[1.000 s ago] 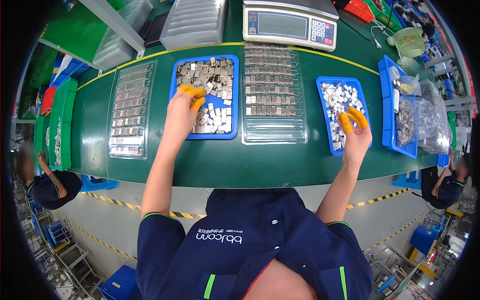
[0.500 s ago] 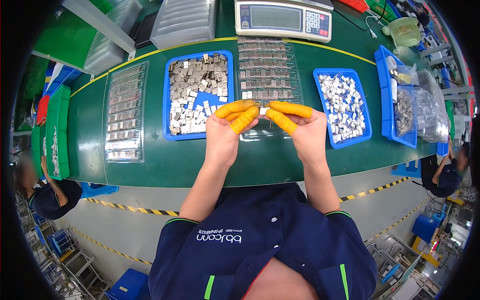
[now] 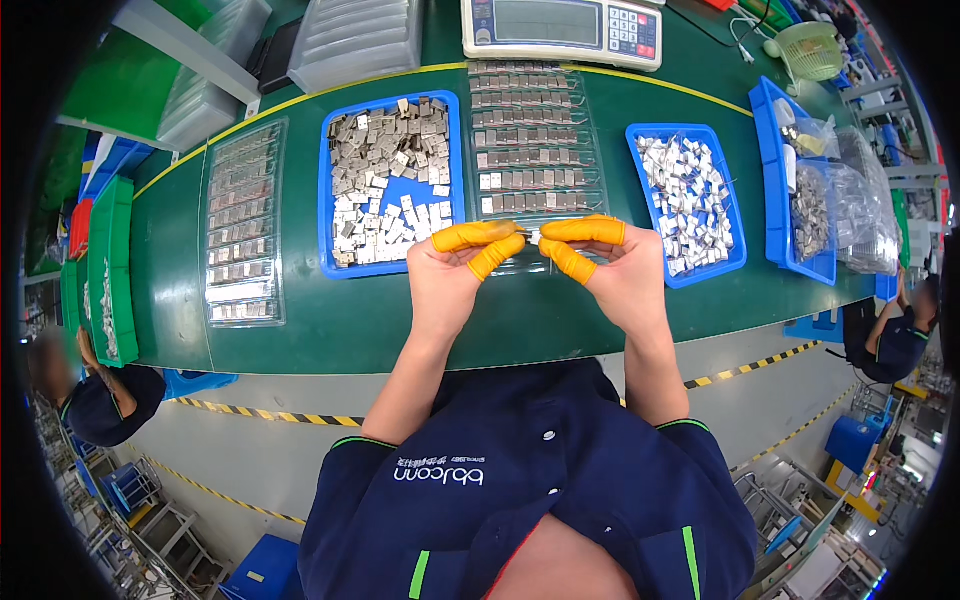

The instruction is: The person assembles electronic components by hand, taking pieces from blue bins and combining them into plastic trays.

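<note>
My left hand (image 3: 448, 280) and my right hand (image 3: 622, 278) meet fingertip to fingertip over the near part of the table, both in yellow finger cots. Pinched between them is a small white and grey part (image 3: 533, 237), mostly covered by the fingers. Thin wire ends show below it by my right thumb. Just beyond the fingers lies a clear tray (image 3: 595, 180) with rows of small metal-cased pieces with wires. To the left, a blue bin (image 3: 325, 205) holds many small grey and white metal pieces. A second blue bin (image 3: 738, 235) on the right holds white wired pieces.
A second filled clear tray (image 3: 245, 225) lies at the left, near a green bin (image 3: 120, 270). A scale (image 3: 560, 30) and stacked clear trays (image 3: 355, 45) stand at the back. Another blue bin (image 3: 770, 180) with bags is far right. Co-workers sit at both sides.
My hands sit slightly lower in the picture, with the fingertips closer together around the small part, so less of it shows. The table scene has shifted slightly upward.
</note>
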### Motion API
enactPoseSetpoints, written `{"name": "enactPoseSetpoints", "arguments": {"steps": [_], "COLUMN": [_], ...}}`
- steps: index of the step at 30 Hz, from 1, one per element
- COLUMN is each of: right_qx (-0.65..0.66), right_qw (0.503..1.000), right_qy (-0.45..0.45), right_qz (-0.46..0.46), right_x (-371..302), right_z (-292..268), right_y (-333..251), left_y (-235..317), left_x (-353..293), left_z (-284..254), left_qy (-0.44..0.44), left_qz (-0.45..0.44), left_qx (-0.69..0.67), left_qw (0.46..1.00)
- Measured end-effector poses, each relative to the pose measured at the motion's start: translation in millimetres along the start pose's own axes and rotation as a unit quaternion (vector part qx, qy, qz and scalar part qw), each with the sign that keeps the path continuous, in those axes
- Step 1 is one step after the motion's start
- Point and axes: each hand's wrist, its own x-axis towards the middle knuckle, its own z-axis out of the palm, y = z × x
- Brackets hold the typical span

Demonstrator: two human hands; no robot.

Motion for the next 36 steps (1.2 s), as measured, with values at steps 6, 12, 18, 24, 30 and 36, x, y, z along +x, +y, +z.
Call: {"name": "enactPoseSetpoints", "arguments": {"steps": [6,12,18,24,30,36], "right_qx": [0.136,0.208,0.207,0.042,-0.339,-0.386], "right_qw": [0.981,0.961,0.970,0.991,0.875,0.852], "right_qy": [-0.118,-0.179,-0.131,-0.101,0.085,0.035], "right_qz": [0.068,0.043,0.011,-0.075,-0.334,-0.352], "right_x": [8,3,-3,6,27,28], "right_z": [-7,1,12,13,30,42], "right_y": [11,19,32,45,52,65], "left_y": [9,4,-4,-15,-6,-1], "left_x": [-1,-1,-8,-20,-22,-20], "left_z": [2,-12,-11,-8,-13,-27], "left_qy": [-0.039,-0.134,-0.104,-0.019,0.134,0.104], "left_qz": [-0.070,-0.126,-0.126,-0.094,0.119,0.284], "left_qx": [-0.056,-0.135,-0.135,-0.113,0.185,0.521], "left_qw": [0.995,0.974,0.977,0.989,0.966,0.798]}}
